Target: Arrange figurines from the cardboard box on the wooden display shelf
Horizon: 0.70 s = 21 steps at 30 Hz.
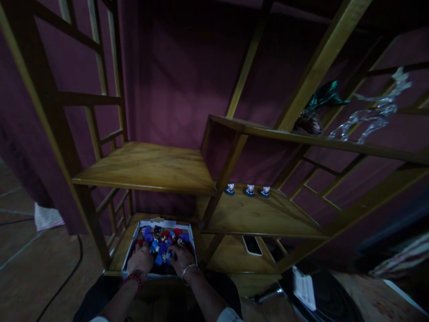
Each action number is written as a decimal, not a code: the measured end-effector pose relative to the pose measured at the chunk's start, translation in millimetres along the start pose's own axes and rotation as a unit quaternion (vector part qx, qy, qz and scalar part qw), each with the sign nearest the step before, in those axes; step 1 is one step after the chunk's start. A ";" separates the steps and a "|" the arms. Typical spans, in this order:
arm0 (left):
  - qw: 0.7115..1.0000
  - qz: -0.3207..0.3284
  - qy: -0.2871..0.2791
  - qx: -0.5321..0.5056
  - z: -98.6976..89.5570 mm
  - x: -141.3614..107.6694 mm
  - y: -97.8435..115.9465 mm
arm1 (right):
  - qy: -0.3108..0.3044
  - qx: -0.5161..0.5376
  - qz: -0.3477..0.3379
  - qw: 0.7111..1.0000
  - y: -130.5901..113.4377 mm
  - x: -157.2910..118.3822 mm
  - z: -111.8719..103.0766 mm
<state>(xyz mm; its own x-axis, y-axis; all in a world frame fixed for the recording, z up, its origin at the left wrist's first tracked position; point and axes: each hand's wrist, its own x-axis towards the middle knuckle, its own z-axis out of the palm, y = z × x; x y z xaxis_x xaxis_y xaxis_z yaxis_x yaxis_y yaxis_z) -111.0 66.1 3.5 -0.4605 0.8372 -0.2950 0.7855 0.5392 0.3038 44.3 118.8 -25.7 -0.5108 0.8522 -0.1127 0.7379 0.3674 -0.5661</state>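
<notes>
A shallow white-walled box sits on the bottom shelf, full of small colourful figurines in blue, red and purple. My left hand reaches over the box's left side, fingers stretched down among the toys, with nothing visible in its grasp. At the front right of the box, my right hand has its fingers bent around a small bluish figurine; the fingertips are partly hidden and dim. A red bead bracelet is on the left wrist, a silver bangle on the right.
Three small white-and-dark figurines stand on the middle-right shelf. Above the box juts a wooden shelf. A clear glass deer stands on the upper right shelf. A phone lies low on the right. A cable crosses the floor.
</notes>
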 end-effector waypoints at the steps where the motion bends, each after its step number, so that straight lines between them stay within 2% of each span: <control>1: 1.000 0.005 0.000 -0.005 0.1 -0.6 -0.2 | -0.003 0.002 -0.008 1.000 -0.1 -1.3 -0.1; 6: 1.000 0.018 0.005 -0.007 3.4 -0.6 -0.5 | -0.035 0.007 -0.024 0.999 1.4 -4.1 1.5; 12: 1.000 0.008 0.018 -0.002 4.1 0.2 0.4 | -0.015 0.021 -0.028 0.999 3.7 -3.0 5.9; 17: 0.999 0.047 -0.005 -0.020 1.2 -2.1 0.0 | -0.017 0.006 -0.034 0.999 6.6 -0.2 11.2; 21: 0.997 0.069 0.011 -0.019 1.6 -4.6 1.6 | -0.034 0.007 -0.067 0.997 5.7 1.7 10.0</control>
<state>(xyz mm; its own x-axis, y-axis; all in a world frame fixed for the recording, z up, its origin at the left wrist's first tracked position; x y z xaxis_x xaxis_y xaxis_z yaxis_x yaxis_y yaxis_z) -107.0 62.9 3.9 -0.3576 0.9055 -0.2286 0.8259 0.4209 0.3752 43.2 118.6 -37.2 -0.6345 0.7676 -0.0905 0.6548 0.4716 -0.5907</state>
